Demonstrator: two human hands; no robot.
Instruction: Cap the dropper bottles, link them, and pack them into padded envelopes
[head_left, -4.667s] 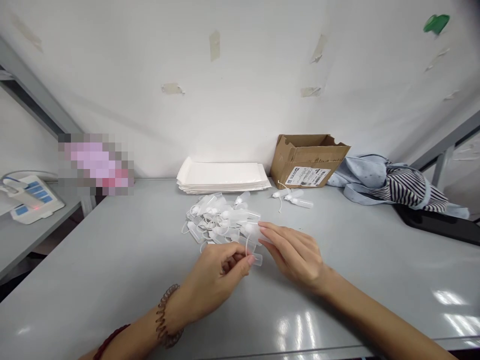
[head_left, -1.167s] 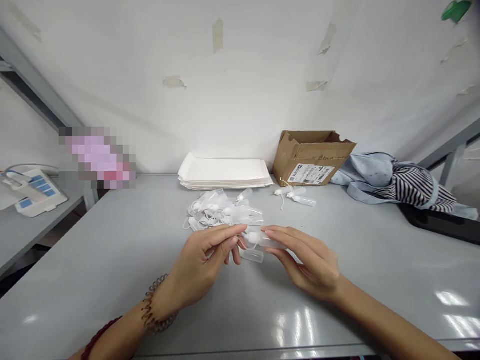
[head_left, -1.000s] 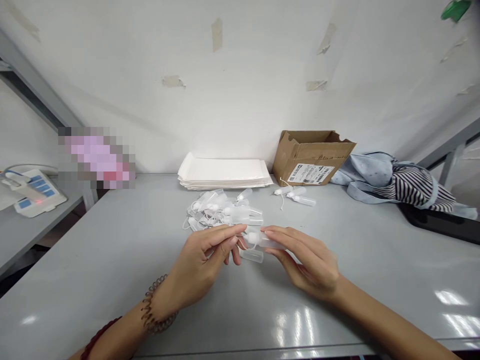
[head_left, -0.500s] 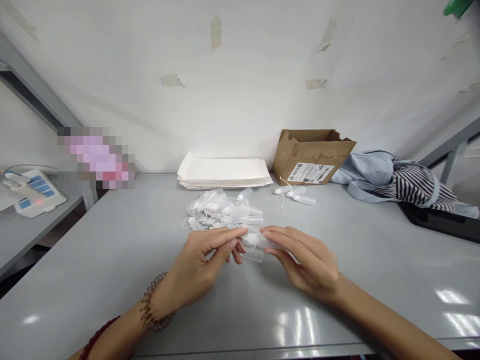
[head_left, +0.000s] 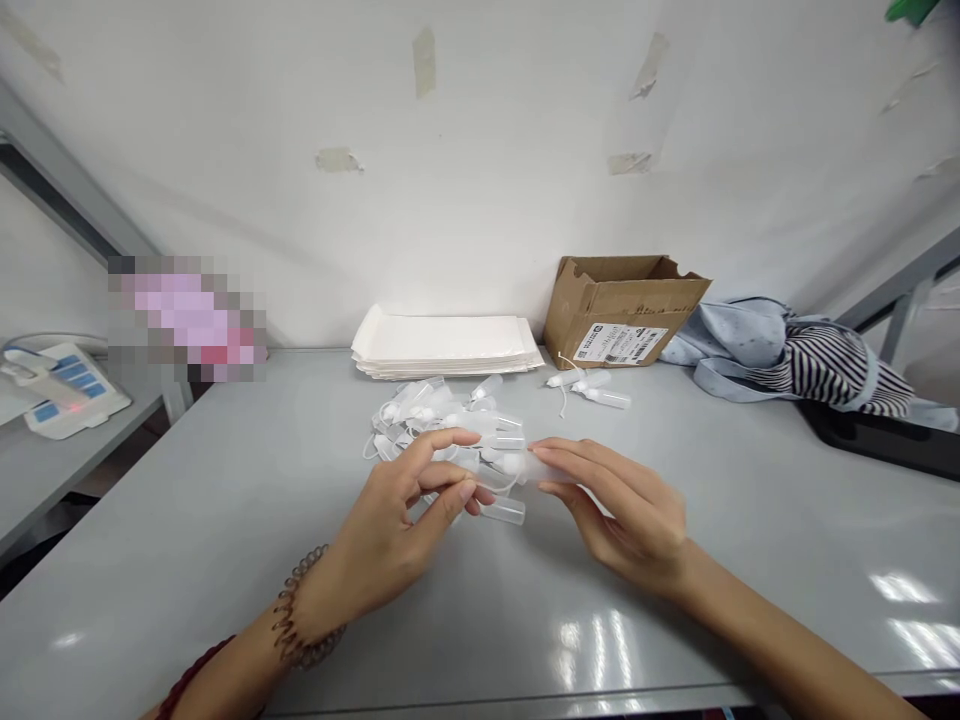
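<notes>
My right hand point(head_left: 626, 515) grips a small translucent squeeze bottle point(head_left: 534, 469) lying sideways, its white top pointing left. A thin white strap point(head_left: 511, 486) curves from the bottle's neck toward my left hand point(head_left: 401, 525). Thumb and a finger of that hand pinch a clear cap point(head_left: 489, 481), while the index finger is raised. The cap is apart from the bottle's top. Just beyond my hands lies a heap of similar bottles point(head_left: 420, 400), partly hidden by my left fingers. Another clear capped end point(head_left: 504, 510) rests on the table below the pinched cap.
Several more bottles point(head_left: 600, 390) lie before an open cardboard box point(head_left: 622, 310). A stack of white padded envelopes point(head_left: 450, 345) sits by the wall. On the right are a blue cloth bag point(head_left: 727, 335) and a black tray point(head_left: 877, 435). A device with blue keys point(head_left: 75, 390) stands at left.
My left index finger has lifted and the pinched cap shows clearly apart from the bottle's top. My right hand has shifted slightly right with the bottle.
</notes>
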